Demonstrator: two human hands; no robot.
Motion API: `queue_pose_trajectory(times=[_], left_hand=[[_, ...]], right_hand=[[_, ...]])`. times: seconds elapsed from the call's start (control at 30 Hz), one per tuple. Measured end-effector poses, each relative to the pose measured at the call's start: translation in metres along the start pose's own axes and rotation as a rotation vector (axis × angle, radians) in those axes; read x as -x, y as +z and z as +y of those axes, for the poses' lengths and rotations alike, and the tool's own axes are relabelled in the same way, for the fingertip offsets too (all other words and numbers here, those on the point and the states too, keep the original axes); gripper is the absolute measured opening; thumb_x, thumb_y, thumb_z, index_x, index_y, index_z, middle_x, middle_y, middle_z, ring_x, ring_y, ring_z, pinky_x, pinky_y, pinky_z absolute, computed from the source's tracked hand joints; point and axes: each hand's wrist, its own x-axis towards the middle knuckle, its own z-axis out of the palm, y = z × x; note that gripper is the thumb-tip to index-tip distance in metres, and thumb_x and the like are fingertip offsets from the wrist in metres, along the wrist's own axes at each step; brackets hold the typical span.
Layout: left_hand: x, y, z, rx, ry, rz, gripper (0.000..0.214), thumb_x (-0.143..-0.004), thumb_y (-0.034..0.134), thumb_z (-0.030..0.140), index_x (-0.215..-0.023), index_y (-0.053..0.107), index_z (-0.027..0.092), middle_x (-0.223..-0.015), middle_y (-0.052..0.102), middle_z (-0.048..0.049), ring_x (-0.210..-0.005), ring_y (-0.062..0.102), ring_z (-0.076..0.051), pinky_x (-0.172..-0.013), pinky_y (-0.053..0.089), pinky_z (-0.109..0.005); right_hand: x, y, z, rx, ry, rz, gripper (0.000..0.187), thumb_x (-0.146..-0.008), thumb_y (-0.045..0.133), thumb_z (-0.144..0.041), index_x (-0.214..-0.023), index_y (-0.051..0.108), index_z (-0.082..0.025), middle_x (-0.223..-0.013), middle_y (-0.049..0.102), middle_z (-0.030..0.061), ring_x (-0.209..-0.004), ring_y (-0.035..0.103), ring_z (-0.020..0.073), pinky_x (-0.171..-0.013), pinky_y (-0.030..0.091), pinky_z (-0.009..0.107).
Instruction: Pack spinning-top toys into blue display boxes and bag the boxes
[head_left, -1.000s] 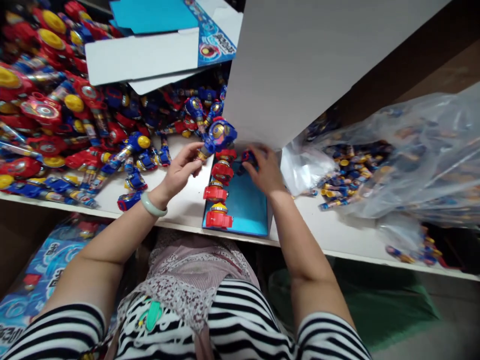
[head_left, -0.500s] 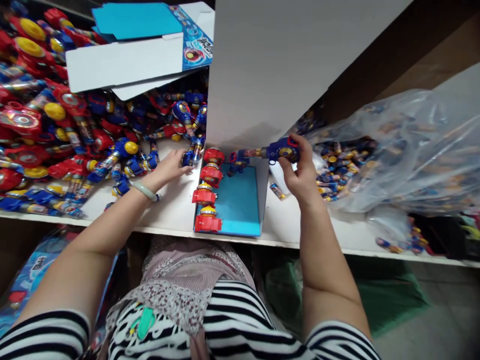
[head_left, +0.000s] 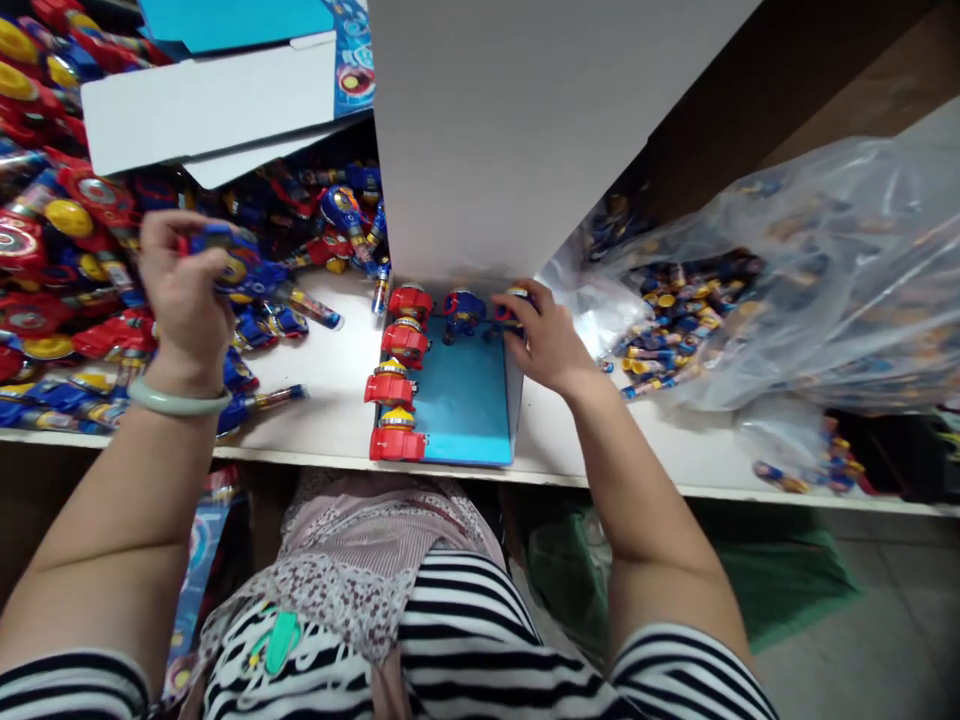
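My left hand (head_left: 186,300) is closed round a blue toy (head_left: 244,268) with a clear candy-filled tube pointing right, above the pile on the left. My right hand (head_left: 549,338) is at the back right corner of the display box (head_left: 469,400), its fingers closed on another blue toy (head_left: 517,300), mostly hidden by them. Inside the box, red toys (head_left: 406,343) with round yellow or silvery tops stand in a column along the left wall. One blue toy (head_left: 465,308) stands at the back, between the red column and my right hand. The box's tall white lid (head_left: 517,140) rises behind.
Red and blue toys (head_left: 97,200) lie heaped at the left. Folded cardboard boxes (head_left: 217,100) rest on that heap. At the right, a clear plastic bag (head_left: 825,290) spills small candy tubes (head_left: 675,320). The white table's front edge (head_left: 555,475) runs before me.
My left hand has moved left and up from beside the box and now grips a blue toy. My right hand has lowered its blue toy into the box's back right corner.
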Motion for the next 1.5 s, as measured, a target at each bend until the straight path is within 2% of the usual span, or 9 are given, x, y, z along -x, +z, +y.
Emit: queue_pose_trajectory(times=[0.1,0.2,0.37,0.6,0.8,0.97,1.17,1.3,1.5], left_hand=[[-0.006,0.036,0.06,0.171,0.153,0.016,0.03,-0.07,0.063,0.025,-0.1,0.067,0.024,-0.101,0.07,0.0009,-0.101,0.062,-0.019,-0.1,0.048,-0.038],[0.005,0.079,0.091,0.23,0.073,-0.234,0.032,-0.082,0.07,0.032,-0.113,0.068,0.024,-0.119,0.066,-0.0043,-0.114,0.061,-0.023,-0.108,0.047,-0.043],[0.024,0.122,0.085,0.109,0.047,-0.645,0.032,-0.092,0.065,0.043,-0.119,0.064,0.025,-0.127,0.064,-0.006,-0.126,0.058,-0.025,-0.114,0.043,-0.048],[0.045,0.153,0.088,-0.149,0.033,-0.727,0.043,-0.082,0.075,0.049,-0.116,0.067,0.024,-0.115,0.06,-0.007,-0.119,0.06,-0.027,-0.108,0.048,-0.047],[0.049,0.043,0.054,-0.586,0.01,-0.624,0.046,-0.086,0.07,0.051,-0.118,0.06,0.02,-0.114,0.06,-0.0107,-0.107,0.059,-0.026,-0.087,0.054,-0.038],[0.099,-0.057,0.022,-1.223,-0.269,-1.03,0.023,-0.084,0.069,0.034,-0.094,0.065,0.014,-0.094,0.064,-0.0136,-0.096,0.06,-0.032,-0.09,0.048,-0.045],[0.127,-0.072,0.012,-1.004,-0.376,-0.723,0.021,-0.092,0.055,0.04,-0.088,0.061,0.02,-0.082,0.061,-0.0045,-0.084,0.062,-0.024,-0.083,0.05,-0.044],[0.097,-0.063,0.029,-0.308,-0.479,-0.251,0.029,-0.079,0.076,0.047,-0.09,0.063,0.023,-0.084,0.064,-0.0005,-0.079,0.065,-0.018,-0.076,0.054,-0.037],[0.057,0.044,0.091,0.489,-0.253,-0.074,0.033,-0.079,0.083,0.035,-0.101,0.061,0.028,-0.093,0.065,0.0056,-0.1,0.07,-0.016,-0.099,0.055,-0.036]], right_hand=[[-0.011,0.013,-0.002,0.012,0.019,0.072,0.04,-0.091,0.057,-0.032,-0.131,0.06,-0.025,-0.143,0.05,0.0163,-0.132,0.052,0.035,-0.103,0.048,0.053],[-0.01,0.015,0.002,-0.001,-0.047,0.016,0.038,-0.093,0.056,-0.032,-0.13,0.059,-0.025,-0.142,0.052,0.0153,-0.13,0.053,0.0341,-0.1,0.049,0.05],[-0.001,0.016,-0.001,0.073,0.018,-0.085,0.045,-0.09,0.06,-0.031,-0.134,0.058,-0.023,-0.145,0.053,0.018,-0.125,0.055,0.0417,-0.1,0.044,0.062],[0.005,0.004,-0.047,-0.376,-0.071,0.144,0.084,-0.086,0.063,-0.062,-0.156,0.026,-0.032,-0.154,0.046,0.0085,-0.136,0.05,0.0317,-0.11,0.047,0.054],[0.015,0.051,-0.051,-0.442,-0.137,0.352,0.044,-0.097,0.054,-0.041,-0.14,0.048,-0.031,-0.141,0.058,0.0089,-0.134,0.054,0.029,-0.115,0.045,0.054],[0.027,0.072,-0.047,-0.403,-0.195,0.375,0.04,-0.097,0.052,-0.03,-0.137,0.048,-0.035,-0.15,0.049,0.0073,-0.139,0.051,0.028,-0.114,0.047,0.054],[0.029,0.073,-0.044,-0.34,-0.179,0.339,0.037,-0.096,0.055,-0.032,-0.132,0.051,-0.031,-0.146,0.052,0.0102,-0.137,0.052,0.0292,-0.113,0.046,0.055],[0.029,0.079,-0.043,-0.32,-0.053,0.185,0.042,-0.098,0.047,-0.032,-0.14,0.048,-0.028,-0.149,0.049,0.0128,-0.136,0.053,0.0276,-0.111,0.049,0.051],[0.032,0.038,-0.085,-0.371,0.109,0.288,0.061,-0.091,0.058,-0.056,-0.144,0.043,-0.03,-0.148,0.049,0.0138,-0.14,0.047,0.0351,-0.11,0.046,0.059]])
